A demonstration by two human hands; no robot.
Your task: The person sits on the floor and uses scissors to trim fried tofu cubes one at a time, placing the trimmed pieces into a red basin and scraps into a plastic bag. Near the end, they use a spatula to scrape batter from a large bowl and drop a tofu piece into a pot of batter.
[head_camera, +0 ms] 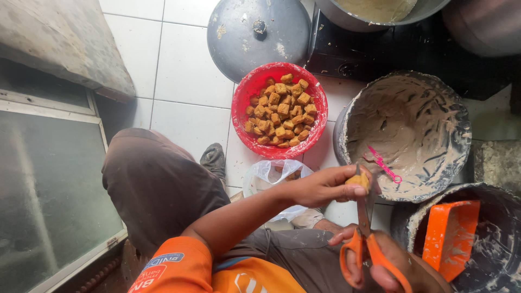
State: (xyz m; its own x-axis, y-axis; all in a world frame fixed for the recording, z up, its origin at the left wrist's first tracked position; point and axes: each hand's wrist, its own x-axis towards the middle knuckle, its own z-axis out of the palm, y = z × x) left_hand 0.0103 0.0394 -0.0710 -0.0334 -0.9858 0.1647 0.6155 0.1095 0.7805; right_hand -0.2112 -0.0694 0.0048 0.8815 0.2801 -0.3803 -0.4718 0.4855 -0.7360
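White floor tiles (pixel 190 81) carry a red bowl (pixel 245 92) of fried cubes beside a batter-smeared basin (pixel 434 103). Your left hand (pixel 325 186) pinches a cube (pixel 358 180) over the basin's near rim. Your right hand (pixel 391 263) grips orange scissors (pixel 362 239), blades up at the cube.

**Colours on the floor, live**

Orange-handled scissors (pixel 364 250), golden-brown tofu cube (pixel 358 179). Red basin (pixel 245 93) w/ same brown cubes. Pink spoon (pixel 384 165) in grey, batter-streaked bowl (pixel 434 87). Orange scoop (pixel 449 237). White floor tiles (pixel 184 65), dull grey lid (pixel 239 43). Brown trousers (pixel 157 184), orange shirt (pixel 184 271).
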